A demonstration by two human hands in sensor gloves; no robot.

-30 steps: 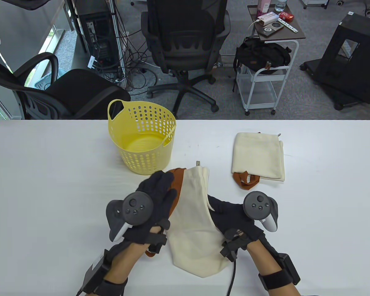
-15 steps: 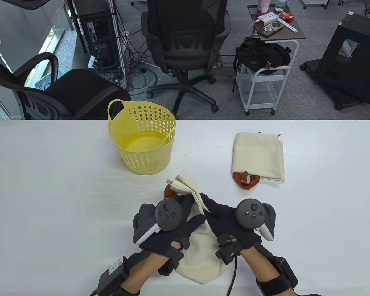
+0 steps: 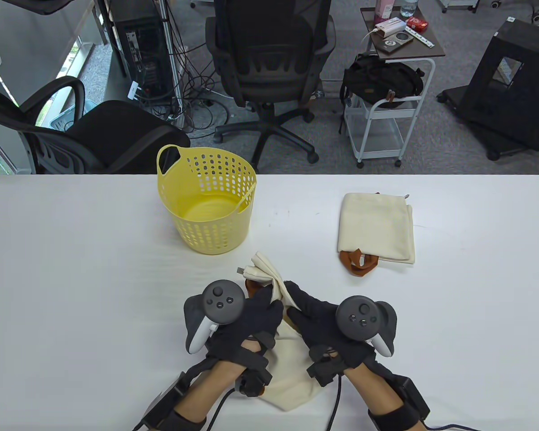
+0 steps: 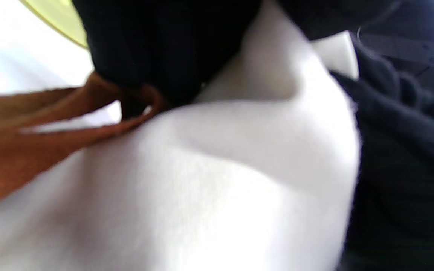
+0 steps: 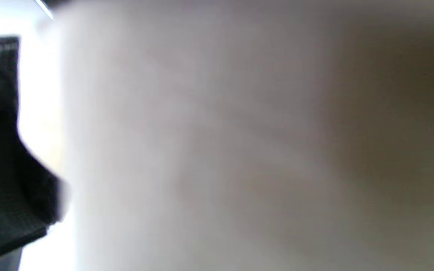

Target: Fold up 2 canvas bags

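A cream canvas bag point(image 3: 292, 363) with brown handles lies bunched on the white table point(image 3: 72, 269) near the front edge. My left hand point(image 3: 251, 321) and right hand point(image 3: 307, 314) both grip it close together, and a gathered end point(image 3: 262, 269) sticks out beyond my fingers. The left wrist view shows the cream cloth point(image 4: 202, 180) and a brown handle point(image 4: 32, 139) under my gloved fingers point(image 4: 164, 49). The right wrist view is filled by blurred cloth point(image 5: 239, 150). A second cream bag point(image 3: 376, 226) lies folded flat at the right, its brown handles point(image 3: 358, 262) at its near edge.
A yellow perforated basket point(image 3: 206, 200) stands upright on the table behind my left hand. Office chairs point(image 3: 269, 67) and a white cart point(image 3: 386, 125) stand on the floor beyond the table's far edge.
My left hand moved right, from the brown handles to meet my right hand. The bag went from spread out to bunched between both hands, and both hands shifted slightly left.
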